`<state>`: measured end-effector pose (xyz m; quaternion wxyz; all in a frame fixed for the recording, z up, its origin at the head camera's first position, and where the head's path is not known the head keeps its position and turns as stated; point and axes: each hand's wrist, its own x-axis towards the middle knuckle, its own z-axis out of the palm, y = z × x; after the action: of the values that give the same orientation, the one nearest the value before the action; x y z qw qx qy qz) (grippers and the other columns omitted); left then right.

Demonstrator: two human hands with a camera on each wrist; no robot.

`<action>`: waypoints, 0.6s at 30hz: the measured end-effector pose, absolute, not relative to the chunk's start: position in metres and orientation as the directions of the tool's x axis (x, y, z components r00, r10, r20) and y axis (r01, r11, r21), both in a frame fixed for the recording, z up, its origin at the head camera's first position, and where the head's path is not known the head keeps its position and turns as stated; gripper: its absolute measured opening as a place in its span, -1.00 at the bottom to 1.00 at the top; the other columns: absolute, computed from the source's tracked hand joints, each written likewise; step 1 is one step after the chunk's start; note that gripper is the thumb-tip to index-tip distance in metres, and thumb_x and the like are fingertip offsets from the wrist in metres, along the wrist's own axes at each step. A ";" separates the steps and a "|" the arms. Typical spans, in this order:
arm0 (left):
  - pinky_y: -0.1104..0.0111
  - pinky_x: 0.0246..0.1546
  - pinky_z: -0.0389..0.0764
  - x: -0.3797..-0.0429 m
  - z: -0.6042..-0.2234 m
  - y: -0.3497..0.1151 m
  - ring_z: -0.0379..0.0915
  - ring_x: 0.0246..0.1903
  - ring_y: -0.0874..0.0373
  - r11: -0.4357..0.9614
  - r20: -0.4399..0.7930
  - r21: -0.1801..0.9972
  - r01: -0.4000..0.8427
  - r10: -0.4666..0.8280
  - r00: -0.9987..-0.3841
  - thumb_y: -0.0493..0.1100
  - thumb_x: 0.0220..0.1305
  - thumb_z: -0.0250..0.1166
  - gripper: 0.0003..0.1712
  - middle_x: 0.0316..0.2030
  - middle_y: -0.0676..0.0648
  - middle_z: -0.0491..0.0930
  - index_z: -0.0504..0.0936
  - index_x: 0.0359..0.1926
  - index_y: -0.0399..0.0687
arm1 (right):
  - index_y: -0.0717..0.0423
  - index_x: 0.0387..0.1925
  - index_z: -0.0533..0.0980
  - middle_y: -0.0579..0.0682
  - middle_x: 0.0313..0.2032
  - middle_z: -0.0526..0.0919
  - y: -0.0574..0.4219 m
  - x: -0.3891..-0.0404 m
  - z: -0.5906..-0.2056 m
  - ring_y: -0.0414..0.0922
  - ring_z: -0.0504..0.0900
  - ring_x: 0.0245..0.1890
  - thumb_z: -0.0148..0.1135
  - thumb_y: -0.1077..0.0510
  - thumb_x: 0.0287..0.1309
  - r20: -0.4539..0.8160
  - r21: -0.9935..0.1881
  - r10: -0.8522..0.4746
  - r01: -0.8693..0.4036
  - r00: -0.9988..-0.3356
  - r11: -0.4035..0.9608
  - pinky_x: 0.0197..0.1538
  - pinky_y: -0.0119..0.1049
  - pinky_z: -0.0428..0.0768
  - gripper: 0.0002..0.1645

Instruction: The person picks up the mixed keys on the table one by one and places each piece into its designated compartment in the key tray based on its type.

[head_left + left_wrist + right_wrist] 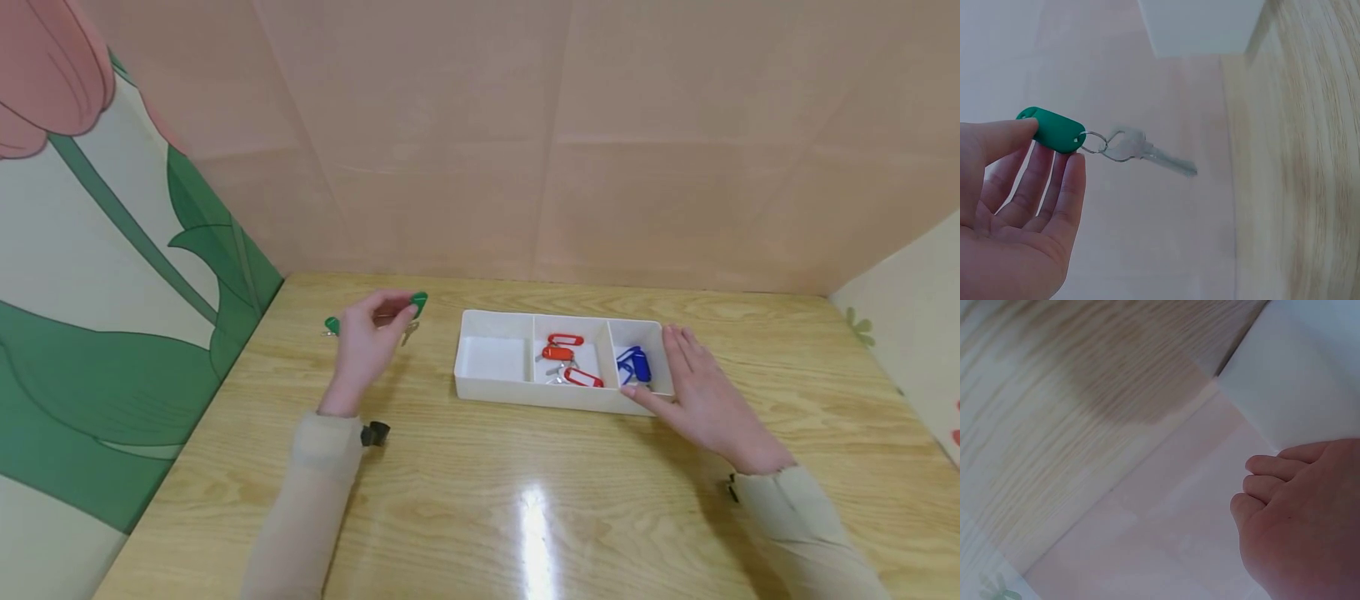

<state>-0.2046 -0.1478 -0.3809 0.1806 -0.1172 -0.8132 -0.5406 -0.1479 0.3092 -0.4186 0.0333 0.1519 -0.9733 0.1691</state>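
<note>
My left hand [365, 342] pinches a green key tag [1060, 130] between thumb and fingers, above the table left of a white box. From the tag's ring a metal key [1147, 153] dangles. Another green key tag [332, 325] lies on the table just left of this hand, partly hidden behind it. My right hand [708, 404] rests against the right end of the white three-compartment box [555, 397], fingers extended along its end and thumb at the front rim. Red key tags [557, 354] with keys lie in the middle compartment, blue key tags [641, 365] in the right one.
The box stands on a wood-grain table [450, 500], its left compartment showing a bare floor [495, 358]. A pinkish sheet [525, 167] rises behind the table. Panels with printed flowers stand at the left [112, 375] and right [900, 333].
</note>
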 end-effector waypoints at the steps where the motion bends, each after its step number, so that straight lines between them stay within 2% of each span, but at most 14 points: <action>1: 0.30 -0.07 0.67 -0.204 -0.380 -0.147 0.64 -0.15 0.13 0.389 0.424 0.835 0.390 -0.002 -0.906 -0.24 0.38 0.38 -0.82 -0.14 -0.04 0.73 0.73 -0.03 -0.16 | 0.30 0.59 -0.25 0.34 0.56 -0.22 0.309 -0.148 -0.419 0.16 -0.34 0.56 0.18 -0.41 0.31 0.118 -0.319 -0.285 -0.308 -0.951 0.896 0.53 0.06 -0.28 0.30; 12: 0.25 -0.04 0.66 -0.199 -0.375 -0.140 0.64 -0.14 0.13 0.396 0.419 0.832 0.389 0.011 -0.908 -0.22 0.39 0.37 -0.82 -0.12 -0.02 0.72 0.72 -0.02 -0.12 | 0.33 0.58 -0.24 0.34 0.56 -0.21 0.308 -0.147 -0.415 0.14 -0.37 0.56 0.16 -0.42 0.32 0.119 -0.283 -0.290 -0.313 -0.950 0.907 0.53 0.09 -0.27 0.30; 18: 0.25 -0.03 0.66 -0.198 -0.372 -0.138 0.64 -0.13 0.12 0.392 0.423 0.832 0.394 0.013 -0.906 -0.22 0.39 0.37 -0.81 -0.12 -0.02 0.72 0.72 -0.02 -0.11 | 0.29 0.58 -0.30 0.32 0.57 -0.28 0.307 -0.147 -0.414 0.10 -0.45 0.56 0.13 -0.43 0.33 0.096 -0.262 -0.291 -0.307 -0.952 0.915 0.52 0.10 -0.32 0.31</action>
<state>-0.1977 -0.1379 -0.3723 0.1773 -0.1246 -0.8151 -0.5373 -0.1469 0.3070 -0.4145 0.0277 0.1529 -0.9781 0.1382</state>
